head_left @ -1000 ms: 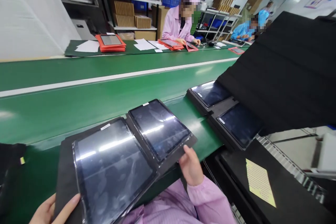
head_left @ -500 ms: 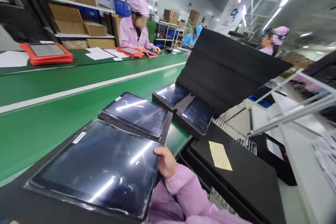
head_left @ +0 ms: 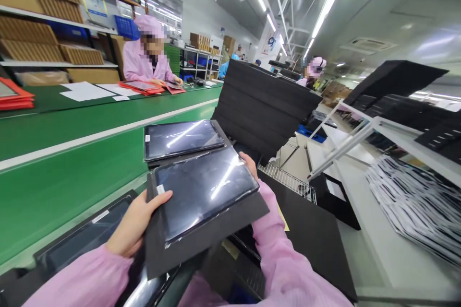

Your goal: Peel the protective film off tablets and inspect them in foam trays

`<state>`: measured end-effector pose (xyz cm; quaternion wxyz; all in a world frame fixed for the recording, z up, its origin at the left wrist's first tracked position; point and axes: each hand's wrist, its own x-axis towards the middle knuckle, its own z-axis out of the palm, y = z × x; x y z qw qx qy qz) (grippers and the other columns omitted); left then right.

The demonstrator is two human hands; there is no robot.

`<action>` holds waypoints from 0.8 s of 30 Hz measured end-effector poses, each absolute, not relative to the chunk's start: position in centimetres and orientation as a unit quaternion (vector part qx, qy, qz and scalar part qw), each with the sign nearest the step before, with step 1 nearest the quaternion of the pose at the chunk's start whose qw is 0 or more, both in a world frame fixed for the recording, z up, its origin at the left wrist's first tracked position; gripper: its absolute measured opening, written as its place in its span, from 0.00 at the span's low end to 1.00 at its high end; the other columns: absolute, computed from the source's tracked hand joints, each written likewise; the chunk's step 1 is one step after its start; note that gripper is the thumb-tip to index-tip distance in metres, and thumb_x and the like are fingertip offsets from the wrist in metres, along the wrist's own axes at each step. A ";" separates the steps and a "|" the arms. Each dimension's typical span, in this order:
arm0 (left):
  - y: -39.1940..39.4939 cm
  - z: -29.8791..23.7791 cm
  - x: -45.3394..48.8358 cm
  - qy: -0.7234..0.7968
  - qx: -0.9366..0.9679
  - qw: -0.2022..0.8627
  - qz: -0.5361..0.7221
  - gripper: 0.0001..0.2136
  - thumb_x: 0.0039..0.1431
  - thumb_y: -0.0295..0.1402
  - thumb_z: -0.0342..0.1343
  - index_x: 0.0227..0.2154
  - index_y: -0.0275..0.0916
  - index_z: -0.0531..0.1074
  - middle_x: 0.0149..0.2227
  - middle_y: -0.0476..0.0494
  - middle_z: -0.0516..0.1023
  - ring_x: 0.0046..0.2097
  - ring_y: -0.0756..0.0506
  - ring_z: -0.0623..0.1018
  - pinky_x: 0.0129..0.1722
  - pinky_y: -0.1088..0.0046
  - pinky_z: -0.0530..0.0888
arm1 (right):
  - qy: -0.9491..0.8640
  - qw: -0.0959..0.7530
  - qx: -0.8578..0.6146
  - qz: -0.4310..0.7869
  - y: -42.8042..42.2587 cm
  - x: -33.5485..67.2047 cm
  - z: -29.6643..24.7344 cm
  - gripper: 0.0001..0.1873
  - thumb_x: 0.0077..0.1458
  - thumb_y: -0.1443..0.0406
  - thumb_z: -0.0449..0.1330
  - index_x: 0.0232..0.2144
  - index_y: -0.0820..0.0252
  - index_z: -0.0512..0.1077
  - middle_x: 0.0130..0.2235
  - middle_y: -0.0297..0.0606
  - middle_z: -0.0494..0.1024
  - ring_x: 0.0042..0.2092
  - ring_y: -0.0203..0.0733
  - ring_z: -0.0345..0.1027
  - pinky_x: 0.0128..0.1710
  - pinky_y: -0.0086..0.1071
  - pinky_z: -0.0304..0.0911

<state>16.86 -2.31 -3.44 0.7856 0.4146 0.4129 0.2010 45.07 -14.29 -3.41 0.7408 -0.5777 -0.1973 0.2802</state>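
Both hands hold a black foam tray (head_left: 230,228) raised and tilted. On it lie two dark tablet screens in clear film, the near screen (head_left: 207,192) and the far screen (head_left: 183,138), each with a small white label. My left hand (head_left: 139,220) grips the tray's left side, its thumb over the near screen's corner by the label. At the right edge, my right hand (head_left: 249,164) is closed, its fingers partly hidden behind the tray. Lower left, another dark screen (head_left: 90,230) lies in a black tray beneath my left arm.
A green work surface (head_left: 108,153) with a white line runs along the left. Beyond it a co-worker in pink (head_left: 149,55) handles red-edged items. A tall stack of black foam trays (head_left: 262,100) stands ahead. On the right is a white rack (head_left: 370,230) with stacked pale sheets (head_left: 414,211).
The tray with two screens has come up off the layer below, exposing other screens. My left hand has come into view gripping its left side. The camera view has turned right.
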 end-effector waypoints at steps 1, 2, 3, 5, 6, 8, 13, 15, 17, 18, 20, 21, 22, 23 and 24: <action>-2.6 -3.9 18.9 0.396 0.419 0.786 0.222 0.31 0.32 0.38 0.76 0.43 0.37 0.74 0.32 0.43 0.82 0.27 0.43 0.80 0.26 0.68 0.78 | -0.201 0.747 -0.582 0.252 -15.3 45.2 -3.5 0.21 0.56 0.49 0.59 0.23 0.59 0.75 0.22 0.37 0.79 0.32 0.47 0.78 0.31 0.38 0.72; -2.8 -4.5 20.9 0.383 0.422 0.782 0.252 0.29 0.34 0.39 0.75 0.41 0.35 0.74 0.31 0.43 0.81 0.27 0.44 0.79 0.27 0.70 0.77 | -0.207 0.752 -0.584 0.225 -16.4 44.9 -3.7 0.26 0.59 0.46 0.54 0.24 0.59 0.77 0.26 0.39 0.81 0.36 0.48 0.79 0.34 0.39 0.73; -3.2 -5.1 22.8 0.364 0.423 0.779 0.285 0.27 0.36 0.40 0.74 0.41 0.34 0.74 0.33 0.42 0.81 0.28 0.46 0.79 0.29 0.71 0.77 | -0.211 0.757 -0.586 0.197 -17.5 44.5 -4.1 0.30 0.62 0.44 0.50 0.26 0.59 0.78 0.29 0.40 0.83 0.40 0.48 0.80 0.37 0.40 0.72; -3.9 -6.3 26.3 0.347 0.426 0.777 0.309 0.25 0.40 0.40 0.72 0.41 0.34 0.73 0.36 0.42 0.81 0.32 0.46 0.79 0.34 0.70 0.77 | -0.217 0.764 -0.588 0.151 -19.4 43.3 -5.4 0.32 0.63 0.43 0.47 0.29 0.57 0.80 0.35 0.40 0.85 0.45 0.47 0.80 0.42 0.41 0.71; -4.3 -6.9 27.8 0.342 0.427 0.776 0.315 0.24 0.42 0.39 0.71 0.41 0.34 0.73 0.38 0.40 0.81 0.34 0.45 0.80 0.37 0.69 0.77 | -0.207 0.775 -0.582 0.136 -20.1 42.7 -6.3 0.32 0.62 0.41 0.47 0.31 0.56 0.80 0.36 0.40 0.85 0.46 0.48 0.80 0.43 0.43 0.72; -5.1 -7.9 30.4 0.343 0.433 0.768 0.323 0.21 0.47 0.38 0.69 0.43 0.34 0.72 0.43 0.37 0.80 0.39 0.44 0.80 0.43 0.67 0.77 | -0.155 0.806 -0.557 0.126 -20.8 41.9 -8.0 0.32 0.57 0.37 0.51 0.36 0.54 0.80 0.39 0.42 0.85 0.47 0.51 0.80 0.46 0.47 0.73; -6.7 -10.1 35.2 0.374 0.477 0.729 0.318 0.17 0.57 0.37 0.64 0.46 0.36 0.68 0.52 0.34 0.77 0.52 0.41 0.79 0.53 0.65 0.74 | -0.013 0.827 -0.551 0.111 -19.3 43.8 -10.8 0.30 0.46 0.53 0.74 0.49 0.58 0.74 0.41 0.39 0.83 0.43 0.48 0.79 0.44 0.43 0.75; -6.6 -10.6 36.3 0.368 0.509 0.722 0.290 0.17 0.59 0.39 0.62 0.46 0.37 0.68 0.52 0.33 0.77 0.52 0.41 0.79 0.53 0.64 0.74 | 0.006 0.810 -0.576 0.109 -18.9 46.0 -10.8 0.25 0.53 0.59 0.71 0.50 0.61 0.72 0.42 0.38 0.81 0.41 0.44 0.78 0.43 0.40 0.76; -6.1 -10.9 36.7 0.336 0.555 0.725 0.231 0.17 0.57 0.41 0.64 0.42 0.35 0.69 0.47 0.33 0.80 0.46 0.40 0.81 0.48 0.62 0.77 | 0.013 0.785 -0.608 0.120 -19.0 48.5 -10.2 0.17 0.62 0.60 0.65 0.51 0.62 0.71 0.44 0.39 0.79 0.41 0.41 0.77 0.42 0.38 0.76; -5.7 -10.8 36.6 0.313 0.582 0.725 0.194 0.17 0.54 0.41 0.66 0.38 0.35 0.71 0.41 0.33 0.82 0.40 0.40 0.82 0.44 0.61 0.78 | 0.013 0.769 -0.626 0.131 -19.3 49.7 -9.9 0.15 0.65 0.60 0.62 0.51 0.63 0.71 0.45 0.39 0.78 0.41 0.40 0.76 0.41 0.38 0.76; -4.6 -10.7 35.8 0.262 0.633 0.716 0.133 0.15 0.49 0.41 0.68 0.31 0.35 0.72 0.31 0.37 0.82 0.31 0.40 0.81 0.38 0.61 0.78 | 0.010 0.731 -0.664 0.157 -19.9 51.8 -9.4 0.15 0.67 0.59 0.60 0.51 0.63 0.72 0.47 0.40 0.78 0.42 0.40 0.76 0.41 0.38 0.76; -4.0 -10.6 35.2 0.240 0.655 0.706 0.118 0.14 0.49 0.41 0.68 0.29 0.36 0.73 0.29 0.38 0.82 0.30 0.41 0.81 0.38 0.62 0.78 | 0.007 0.710 -0.684 0.167 -20.1 52.6 -9.2 0.15 0.67 0.59 0.61 0.51 0.63 0.72 0.48 0.41 0.77 0.43 0.41 0.76 0.42 0.38 0.76; -3.3 -10.5 34.5 0.223 0.676 0.693 0.114 0.13 0.50 0.41 0.66 0.29 0.36 0.73 0.29 0.40 0.82 0.31 0.41 0.81 0.39 0.63 0.78 | 0.005 0.687 -0.705 0.173 -20.2 53.2 -9.1 0.16 0.67 0.58 0.61 0.51 0.63 0.72 0.48 0.41 0.77 0.44 0.42 0.76 0.43 0.39 0.76; -2.7 -10.4 33.7 0.211 0.694 0.678 0.116 0.12 0.52 0.42 0.63 0.30 0.37 0.74 0.30 0.41 0.82 0.33 0.42 0.81 0.41 0.64 0.77 | 0.004 0.664 -0.727 0.174 -20.3 53.7 -9.0 0.17 0.67 0.58 0.61 0.52 0.62 0.72 0.49 0.42 0.77 0.45 0.42 0.75 0.44 0.40 0.75; -2.0 -10.4 32.9 0.206 0.711 0.661 0.121 0.12 0.53 0.43 0.60 0.32 0.38 0.74 0.31 0.41 0.83 0.35 0.42 0.82 0.43 0.64 0.77 | 0.002 0.640 -0.750 0.169 -20.2 54.1 -9.0 0.17 0.67 0.58 0.60 0.53 0.62 0.71 0.50 0.42 0.77 0.46 0.43 0.75 0.45 0.41 0.75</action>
